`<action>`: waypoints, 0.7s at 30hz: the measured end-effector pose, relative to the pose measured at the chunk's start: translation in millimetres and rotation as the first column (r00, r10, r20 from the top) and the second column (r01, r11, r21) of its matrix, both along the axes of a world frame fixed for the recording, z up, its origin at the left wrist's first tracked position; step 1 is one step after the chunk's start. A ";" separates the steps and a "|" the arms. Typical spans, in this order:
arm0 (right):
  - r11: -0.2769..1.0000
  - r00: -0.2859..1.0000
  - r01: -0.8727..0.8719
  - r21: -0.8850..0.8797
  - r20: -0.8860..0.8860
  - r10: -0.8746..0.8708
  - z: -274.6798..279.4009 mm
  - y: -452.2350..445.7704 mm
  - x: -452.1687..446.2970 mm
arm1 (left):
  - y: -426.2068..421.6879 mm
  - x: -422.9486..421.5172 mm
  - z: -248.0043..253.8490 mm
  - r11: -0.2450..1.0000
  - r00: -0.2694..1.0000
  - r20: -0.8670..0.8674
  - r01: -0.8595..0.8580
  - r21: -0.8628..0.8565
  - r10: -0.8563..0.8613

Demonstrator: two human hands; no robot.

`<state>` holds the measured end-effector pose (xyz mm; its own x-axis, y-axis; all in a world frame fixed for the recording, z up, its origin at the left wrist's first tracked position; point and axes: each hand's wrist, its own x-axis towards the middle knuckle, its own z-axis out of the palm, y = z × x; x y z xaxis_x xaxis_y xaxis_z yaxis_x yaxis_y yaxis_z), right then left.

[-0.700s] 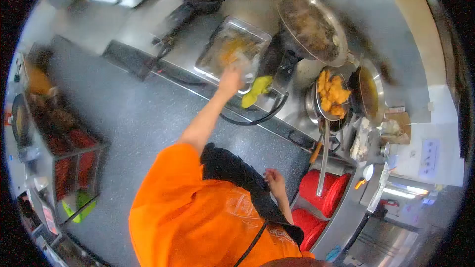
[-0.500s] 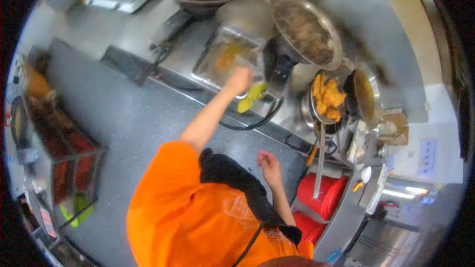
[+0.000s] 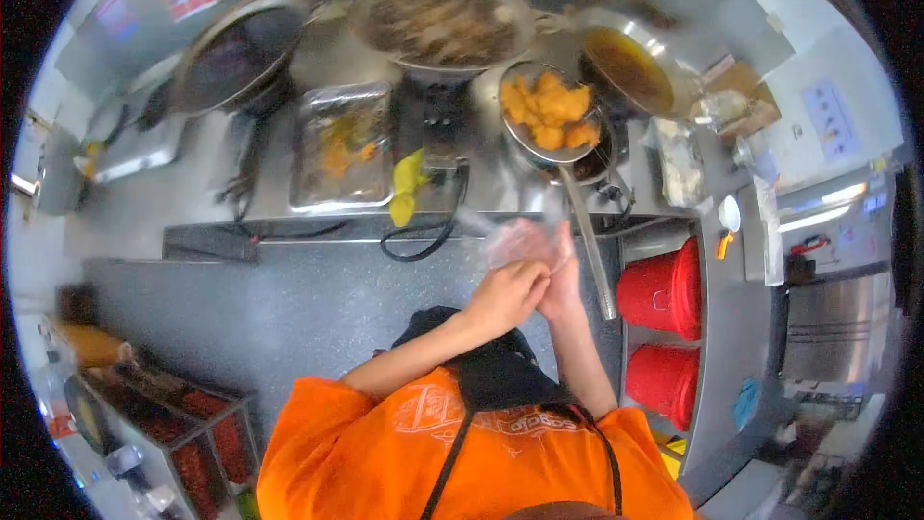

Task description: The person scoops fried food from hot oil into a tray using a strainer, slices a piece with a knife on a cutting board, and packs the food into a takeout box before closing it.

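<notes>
Thin, crinkled see-through plastic film (image 3: 518,241) has a pinkish tint and a blurred outline. Craggy golden fried pieces (image 3: 549,111) fill a round strainer (image 3: 527,148) over the far steel counter (image 3: 210,173), right of a shiny rectangular tray (image 3: 371,195); the floor (image 3: 318,289) is speckled grey. The film lies at the hands' far side: the left hand (image 3: 503,300) pinches its near edge against the right hand (image 3: 561,281), whose grip I cannot tell.
</notes>
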<state>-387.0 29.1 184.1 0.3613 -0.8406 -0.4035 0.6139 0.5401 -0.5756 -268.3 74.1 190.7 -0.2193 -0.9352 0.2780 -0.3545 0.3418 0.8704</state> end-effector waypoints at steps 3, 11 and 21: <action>0.991 1.000 -0.007 -0.135 0.008 0.008 20.5 -3.0 -40.0 | -5.7 -41.3 21.8 0.992 0.998 -0.045 0.042 -0.117 -0.047; 0.859 0.878 0.419 -0.296 -0.108 -0.466 43.0 -30.1 -175.4 | -28.3 -167.4 32.4 0.848 0.847 -0.049 0.528 -0.035 -0.530; 0.884 0.786 0.429 -0.187 -0.406 -0.467 -117.2 -53.0 -300.0 | -189.5 -146.4 -67.5 0.848 0.790 0.612 -0.336 0.410 0.017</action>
